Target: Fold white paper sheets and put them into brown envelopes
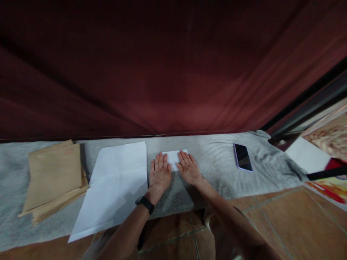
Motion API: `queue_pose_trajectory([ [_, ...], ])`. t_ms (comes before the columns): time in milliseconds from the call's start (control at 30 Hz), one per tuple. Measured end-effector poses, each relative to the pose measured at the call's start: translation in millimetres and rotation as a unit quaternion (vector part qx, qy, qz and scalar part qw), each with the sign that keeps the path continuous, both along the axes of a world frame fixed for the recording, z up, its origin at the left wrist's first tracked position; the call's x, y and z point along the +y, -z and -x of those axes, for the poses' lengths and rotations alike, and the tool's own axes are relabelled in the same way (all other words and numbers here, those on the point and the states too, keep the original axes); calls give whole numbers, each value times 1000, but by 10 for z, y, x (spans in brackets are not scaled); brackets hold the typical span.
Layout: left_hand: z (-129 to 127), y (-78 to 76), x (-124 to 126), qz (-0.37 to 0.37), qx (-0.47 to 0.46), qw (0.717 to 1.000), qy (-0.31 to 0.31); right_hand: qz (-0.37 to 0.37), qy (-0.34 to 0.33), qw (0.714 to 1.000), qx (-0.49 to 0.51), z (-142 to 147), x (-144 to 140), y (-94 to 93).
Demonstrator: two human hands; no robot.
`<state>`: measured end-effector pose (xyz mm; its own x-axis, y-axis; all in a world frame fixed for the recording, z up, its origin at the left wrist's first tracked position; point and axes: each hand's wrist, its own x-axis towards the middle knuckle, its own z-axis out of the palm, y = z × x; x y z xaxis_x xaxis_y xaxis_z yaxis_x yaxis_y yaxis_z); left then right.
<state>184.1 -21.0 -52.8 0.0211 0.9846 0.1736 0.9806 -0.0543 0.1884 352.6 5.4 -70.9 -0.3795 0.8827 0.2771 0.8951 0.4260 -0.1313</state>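
Observation:
A small folded white paper (174, 156) lies on the grey cloth (217, 159) near the middle of the table. My left hand (159, 175) lies flat with its fingers spread, pressing on the paper's left part. My right hand (189, 167) lies flat on the paper's right part, fingers pointing away from me. A black band sits on my left wrist. Neither hand grips anything.
A stack of white sheets (114, 184) lies just left of my hands. Farther left is a pile of brown envelopes (52, 177). A phone (243, 156) lies face up to the right. A dark red curtain (162, 72) hangs behind the table. Tiled floor (284, 216) shows below.

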Motion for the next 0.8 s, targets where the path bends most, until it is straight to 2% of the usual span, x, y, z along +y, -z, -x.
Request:
queue_pose_trajectory([
  [233,75,40,-27,-22,-21,999,-10,13,38,999,2,-213,30,-40],
  [433,110,-6,-10,-14,-38,999,-20,20,65,998,3,-336,55,-106],
  [500,140,-38,21,-10,-62,998,-11,17,46,999,11,-306,23,-168],
  [667,248,-125,116,5,-163,987,6,30,-83,996,19,-110,-170,-263],
  [800,307,-149,198,37,-283,958,-33,42,-87,995,6,18,-259,-278],
])
